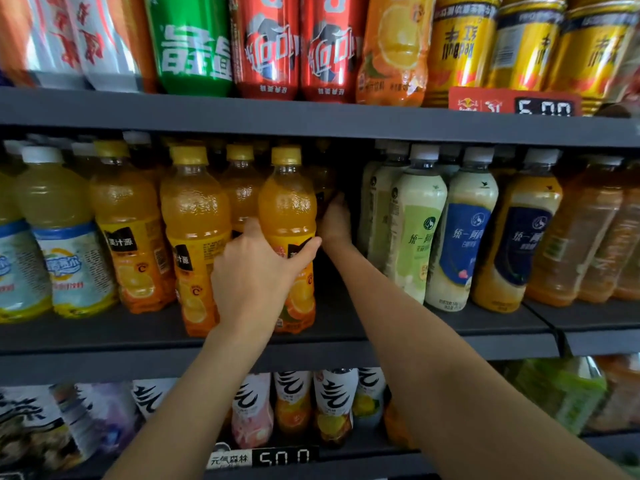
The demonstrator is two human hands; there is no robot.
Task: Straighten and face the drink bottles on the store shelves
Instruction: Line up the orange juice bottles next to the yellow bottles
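— On the middle shelf [346, 336], what have you got hold of?

— From the head view: my left hand [256, 271] grips the front orange juice bottle [287, 209] around its label, thumb out to the right across the front, fingers wrapped round its left side. That bottle stands upright near the shelf's front edge, yellow cap on top.

— And the other hand?

— My right hand [334, 220] reaches far into the dark gap just right of that bottle. Its fingers touch a darker bottle [323, 188] further back in the row; whether they curl round it or only press on it I cannot tell, it is too shadowed.

— What stands beside?

— Left of the gripped one, a second orange bottle [195, 220] stands just beside, and another [128, 216] further left, then pale yellow bottles with blue labels [65, 237]. Right of the gap stand milk tea bottles [415, 230] with white caps, green and blue labels.

— Above and below?

— Upper shelf: a green bottle [190, 43], red cola bottles [298, 46] and gold cans [464, 46] with a red price tag [512, 102]. Lower shelf: white-labelled bottles [334, 400] behind a price tag [284, 457] reading 5.00.
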